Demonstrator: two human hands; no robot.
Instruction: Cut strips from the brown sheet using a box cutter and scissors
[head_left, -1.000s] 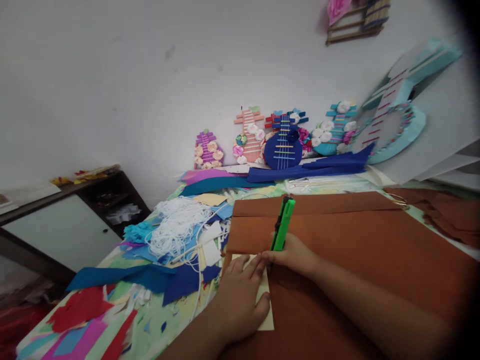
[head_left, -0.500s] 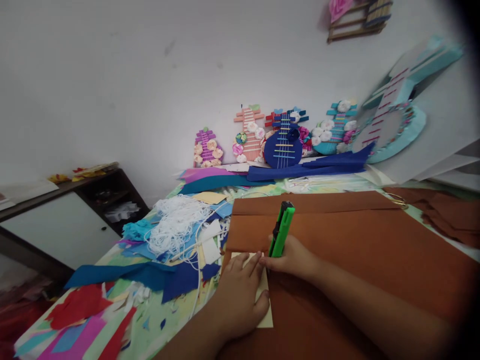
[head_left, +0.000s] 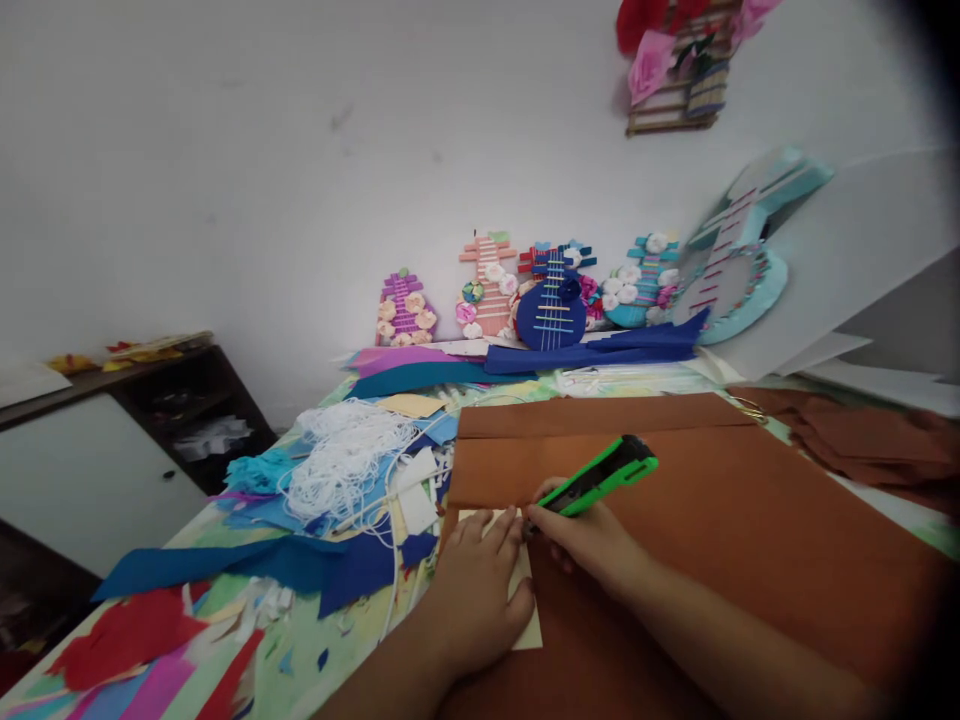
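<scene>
My right hand (head_left: 592,540) grips a green and black utility knife (head_left: 600,478), its body slanting up to the right. The front end of the knife is at the right edge of a pale yellow card (head_left: 531,630); the blade itself is hard to make out. Flat on the card lies my left hand (head_left: 484,580), fingers spread and pressing it down, covering much of it. Beneath both hands spreads a large sheet of brown felt (head_left: 705,540), with a folded-looking strip along its far edge.
White string (head_left: 349,455) lies tangled left of the felt, among blue, red and purple scraps (head_left: 127,635). Several decorated model lutes (head_left: 551,305) stand against the wall behind. Crumpled brown cloth (head_left: 862,435) sits at the right. A low cabinet (head_left: 90,470) stands at the left.
The knife has tipped from nearly upright to a low slant towards the right, my right hand turning with it. My left hand stays on the card. The camera view has shifted slightly.
</scene>
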